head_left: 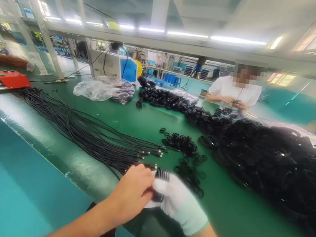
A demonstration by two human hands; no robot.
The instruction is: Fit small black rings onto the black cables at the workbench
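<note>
A small tight coil of black cable [162, 174] is between my two hands at the table's near edge. My right hand [177, 200], in a white glove, is closed around the coil, its thumb lying across the turns. My bare left hand [137, 182] meets the coil from the left with curled fingers, and its fingertips are partly hidden. Just beyond my left hand lies a long bundle of straight black cables [84, 133] with metal plugs at the near right end. Loose black rings [182, 144] are scattered a little past my right hand.
A large heap of coiled black cables [269, 167] covers the table's right side. At the far left sits a red box [11, 78] with buttons. A clear plastic bag [95, 88] and a blue-and-white machine [116, 66] stand behind. Across the table, a person in a white shirt [222, 86] handles cable.
</note>
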